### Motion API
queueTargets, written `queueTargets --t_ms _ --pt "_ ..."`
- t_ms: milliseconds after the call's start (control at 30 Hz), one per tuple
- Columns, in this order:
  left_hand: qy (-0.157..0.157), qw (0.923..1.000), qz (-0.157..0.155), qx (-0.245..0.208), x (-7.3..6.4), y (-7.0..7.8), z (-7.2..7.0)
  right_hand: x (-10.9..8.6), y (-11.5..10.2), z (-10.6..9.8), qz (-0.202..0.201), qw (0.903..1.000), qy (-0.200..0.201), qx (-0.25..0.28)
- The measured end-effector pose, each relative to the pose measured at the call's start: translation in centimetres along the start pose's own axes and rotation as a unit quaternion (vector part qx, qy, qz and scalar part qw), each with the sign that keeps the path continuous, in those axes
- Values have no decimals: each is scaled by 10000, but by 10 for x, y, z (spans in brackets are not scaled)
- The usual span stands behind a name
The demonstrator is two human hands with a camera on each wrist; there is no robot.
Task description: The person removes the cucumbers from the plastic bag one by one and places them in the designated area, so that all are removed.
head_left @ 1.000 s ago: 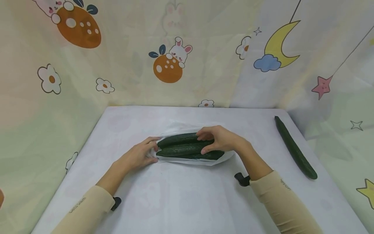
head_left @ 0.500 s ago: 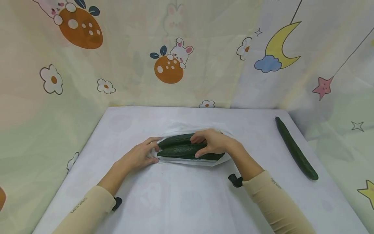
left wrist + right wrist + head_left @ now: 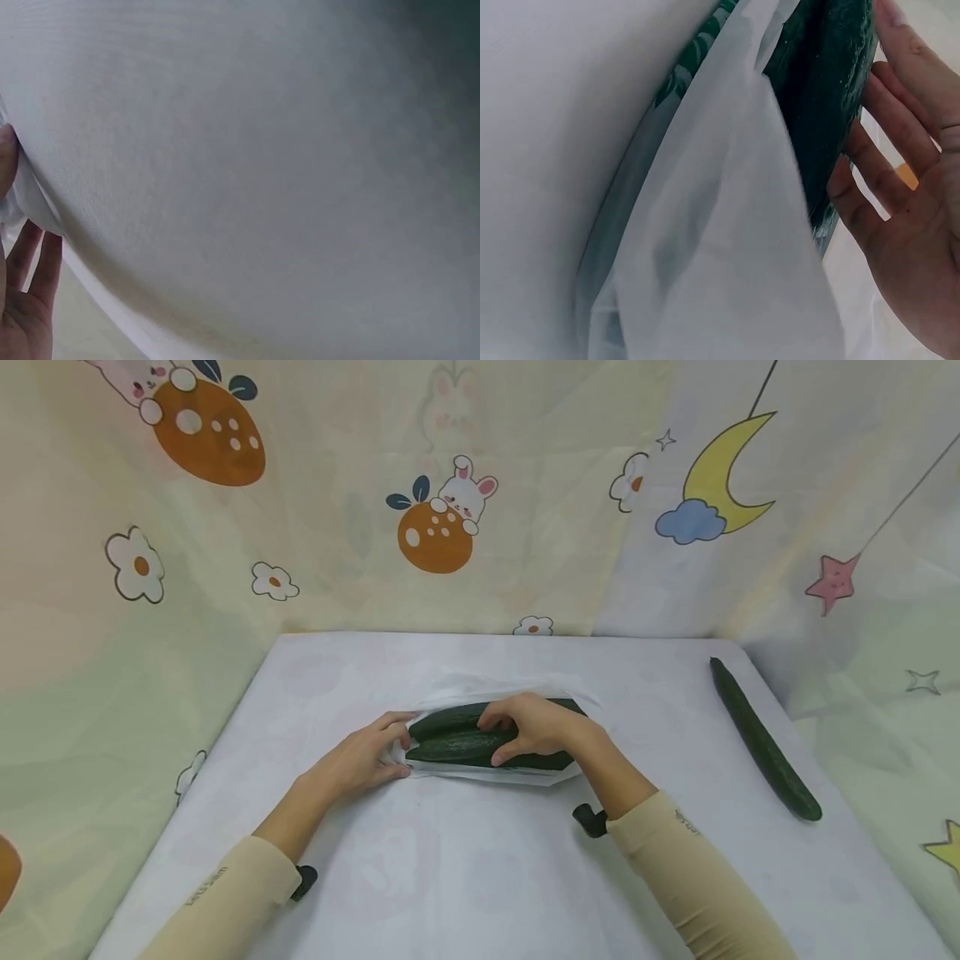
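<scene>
Two dark green cucumbers (image 3: 456,745) lie side by side on the table in a thin white plastic bag (image 3: 525,777). At their left end, my left hand (image 3: 365,754) grips the gathered bag; the left wrist view shows its thumb and fingers on either side of the white edge. Over the cucumbers' middle, my right hand (image 3: 534,727) bends its fingers round them, thumb at the near side, fingertips at the far side. In the right wrist view its fingers (image 3: 870,165) touch the cucumber skin beside a loose bag flap (image 3: 720,225).
Another cucumber (image 3: 765,739) lies slanted near the right edge of the white-covered table (image 3: 465,877). A cartoon-printed cloth (image 3: 330,468) hangs behind and at both sides. Green printing (image 3: 694,56) shows along the bag's edge.
My right hand has slid left along the cucumbers, uncovering more of their right end. The left hand stays at the left end of the bag.
</scene>
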State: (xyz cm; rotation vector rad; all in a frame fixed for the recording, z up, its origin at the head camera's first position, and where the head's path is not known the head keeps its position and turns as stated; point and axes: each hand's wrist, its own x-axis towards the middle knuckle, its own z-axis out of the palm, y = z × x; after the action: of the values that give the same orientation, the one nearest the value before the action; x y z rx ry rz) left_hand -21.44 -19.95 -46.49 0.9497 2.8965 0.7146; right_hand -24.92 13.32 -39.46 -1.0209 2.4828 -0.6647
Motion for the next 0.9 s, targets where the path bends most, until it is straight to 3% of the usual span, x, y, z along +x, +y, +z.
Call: queueTargets --t_ms 467,700,900 --pt "-62 10000 -76 -18 0 1 0 5 1 12 -152 9999 9 -64" --pt "-14 10000 -12 36 -1 3 -1 1 5 17 -34 9999 -30 -90" --pt "-37 10000 -53 71 -2 3 -2 -1 11 19 -344 9994 62 66"
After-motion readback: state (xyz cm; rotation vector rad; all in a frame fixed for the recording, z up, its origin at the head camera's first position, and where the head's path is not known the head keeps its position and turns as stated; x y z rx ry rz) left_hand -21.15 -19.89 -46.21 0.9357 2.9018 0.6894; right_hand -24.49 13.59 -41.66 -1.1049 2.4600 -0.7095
